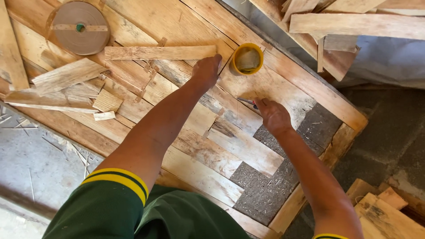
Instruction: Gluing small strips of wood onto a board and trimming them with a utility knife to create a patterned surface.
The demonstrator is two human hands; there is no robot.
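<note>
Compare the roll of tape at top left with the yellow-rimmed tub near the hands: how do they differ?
The roll of tape is brown, wider and solid, with a thin strip laid across it; the yellow-rimmed tub is smaller, open-topped and hollow. The roll lies far from both hands; the tub sits just beside the left hand. Both are round and rest on the wooden boards.

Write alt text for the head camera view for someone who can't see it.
Seen from above, a person's left hand presses on a wooden strip lying on a plank panel, while the right hand holds a thin tool against the boards. A yellow-rimmed container and a tape roll sit nearby.
</note>
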